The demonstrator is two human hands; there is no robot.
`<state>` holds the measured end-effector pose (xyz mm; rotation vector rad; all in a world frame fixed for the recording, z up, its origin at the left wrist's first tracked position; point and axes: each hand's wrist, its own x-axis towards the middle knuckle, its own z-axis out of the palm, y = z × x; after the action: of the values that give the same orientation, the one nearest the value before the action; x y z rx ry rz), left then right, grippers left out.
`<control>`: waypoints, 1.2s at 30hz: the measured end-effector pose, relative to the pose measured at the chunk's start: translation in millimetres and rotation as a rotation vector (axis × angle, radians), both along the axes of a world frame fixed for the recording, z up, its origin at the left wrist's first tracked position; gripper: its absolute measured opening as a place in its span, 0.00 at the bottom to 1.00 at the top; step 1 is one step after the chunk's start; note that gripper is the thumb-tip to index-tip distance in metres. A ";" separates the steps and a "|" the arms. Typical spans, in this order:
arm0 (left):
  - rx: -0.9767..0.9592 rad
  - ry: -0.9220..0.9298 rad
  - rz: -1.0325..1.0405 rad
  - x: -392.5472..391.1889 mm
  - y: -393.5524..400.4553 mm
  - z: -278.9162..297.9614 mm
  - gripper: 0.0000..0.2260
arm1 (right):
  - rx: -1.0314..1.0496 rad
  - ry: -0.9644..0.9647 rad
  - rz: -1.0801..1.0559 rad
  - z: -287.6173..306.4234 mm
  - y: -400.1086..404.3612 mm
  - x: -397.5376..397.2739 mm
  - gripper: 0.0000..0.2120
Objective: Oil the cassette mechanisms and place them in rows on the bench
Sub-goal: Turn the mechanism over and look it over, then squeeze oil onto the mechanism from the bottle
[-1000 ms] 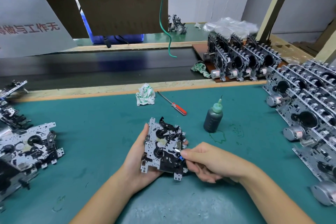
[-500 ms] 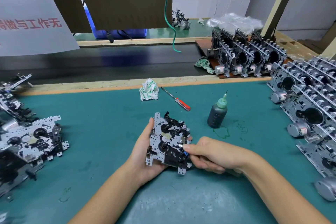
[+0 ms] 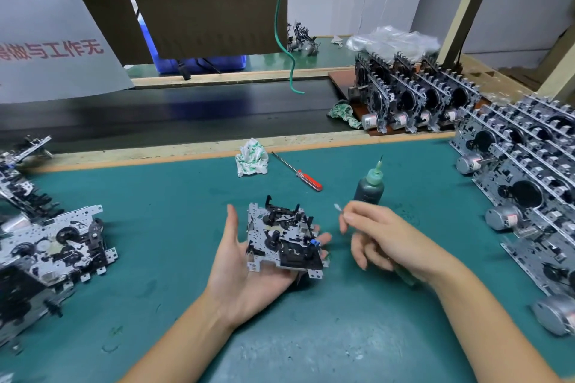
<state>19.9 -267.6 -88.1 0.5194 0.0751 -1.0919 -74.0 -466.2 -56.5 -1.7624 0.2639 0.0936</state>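
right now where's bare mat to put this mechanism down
Bare green mat lies between the left pile of metal mechanisms and the crumpled white rag, and along the near edge. Crowded on the right: rows of mechanisms behind the dark oil bottle.

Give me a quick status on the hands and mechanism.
Left hand open, cradling mechanism. Right hand pinching swab, clear of it. Oil bottle just beyond.

Left hand (image 3: 249, 261) lies palm-up at frame centre, fingers straight, thumb raised. Right hand (image 3: 385, 242), centre-right, has thumb and forefinger closed in a pinching grip, remaining fingers curled loosely. Both forearms enter from the bottom edge.
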 end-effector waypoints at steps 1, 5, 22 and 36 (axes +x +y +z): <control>0.000 0.006 -0.005 0.0 -0.4 -0.2 0.43 | -0.016 -0.046 -0.055 -1.1 0.3 1.0 0.11; 0.007 -0.001 -0.012 1.3 -0.4 -2.8 0.43 | -0.195 -0.163 -0.232 -9.3 9.8 4.7 0.10; 0.141 -0.177 -0.118 1.8 -2.0 -4.7 0.32 | -0.364 -0.156 -0.585 -22.0 -2.2 15.1 0.32; 0.133 -0.093 -0.125 2.8 -2.2 0.2 0.33 | 0.197 -0.371 -0.578 -4.2 3.7 10.1 0.07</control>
<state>22.8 -269.8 -87.9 0.7009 0.0344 -1.1882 -63.9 -462.5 -60.7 -1.4164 0.4629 -0.5981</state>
